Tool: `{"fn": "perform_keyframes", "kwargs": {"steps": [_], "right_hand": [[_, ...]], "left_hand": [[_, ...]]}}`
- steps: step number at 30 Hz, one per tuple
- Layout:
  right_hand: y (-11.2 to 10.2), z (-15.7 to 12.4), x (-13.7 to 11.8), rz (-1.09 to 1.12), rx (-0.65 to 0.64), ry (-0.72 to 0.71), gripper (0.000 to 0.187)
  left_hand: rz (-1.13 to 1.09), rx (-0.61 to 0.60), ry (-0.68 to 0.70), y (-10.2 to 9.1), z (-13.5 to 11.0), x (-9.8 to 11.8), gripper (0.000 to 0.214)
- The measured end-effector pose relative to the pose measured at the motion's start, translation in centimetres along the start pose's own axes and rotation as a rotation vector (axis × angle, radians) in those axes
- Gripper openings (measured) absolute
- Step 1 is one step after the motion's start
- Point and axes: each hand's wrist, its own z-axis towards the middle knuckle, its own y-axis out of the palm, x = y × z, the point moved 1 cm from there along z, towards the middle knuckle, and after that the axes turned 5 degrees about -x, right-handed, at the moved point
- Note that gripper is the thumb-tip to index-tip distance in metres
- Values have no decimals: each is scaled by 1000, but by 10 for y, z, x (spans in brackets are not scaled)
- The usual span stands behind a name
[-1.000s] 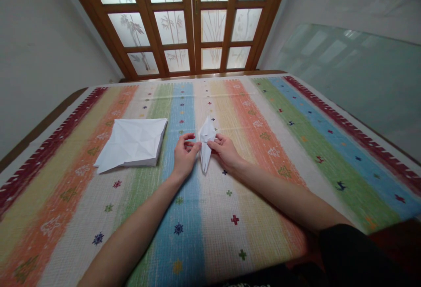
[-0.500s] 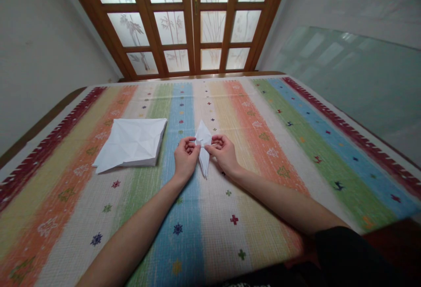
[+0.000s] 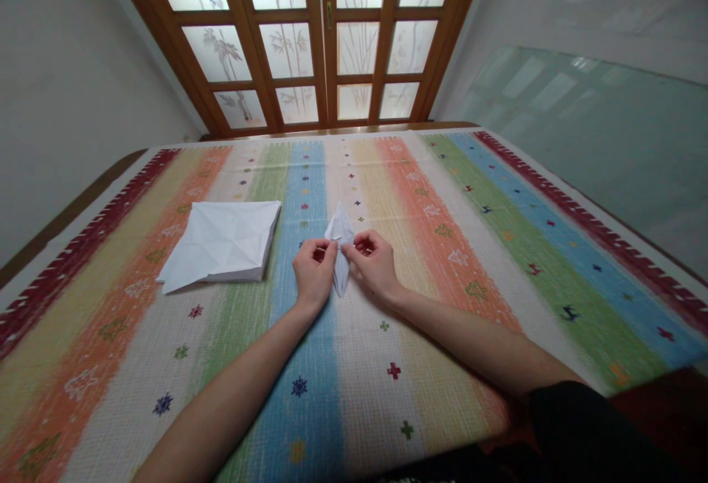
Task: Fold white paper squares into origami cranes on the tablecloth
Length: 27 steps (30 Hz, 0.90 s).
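A small folded white paper piece (image 3: 340,236), narrow and pointed at both ends, lies on the striped tablecloth (image 3: 442,262) at the middle of the table. My left hand (image 3: 313,271) pinches its left side with thumb and fingers curled. My right hand (image 3: 372,265) pinches its right side the same way. Both wrists rest on the cloth. The lower tip of the paper pokes out between my hands.
A stack of creased white paper sheets (image 3: 221,242) lies to the left of my hands. A wooden-framed frosted glass door (image 3: 326,33) stands beyond the far table edge. A glass panel (image 3: 597,129) leans on the right wall.
The folded paper has grown narrower and shifted slightly left between my fingers. Both hands have drawn closer together on it.
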Motion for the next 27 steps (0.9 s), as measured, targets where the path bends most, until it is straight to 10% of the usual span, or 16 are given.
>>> {"fn": "perform_keyframes", "kwargs": {"steps": [13,27], "right_hand": [[0,-11,-14,-164,-73,-281,5],[-1,-14,-16,-222,-186,-432,29]], "left_hand": [[89,78,76,0,-8,13,14],[-154,53,38,3,-10,10,25]]}}
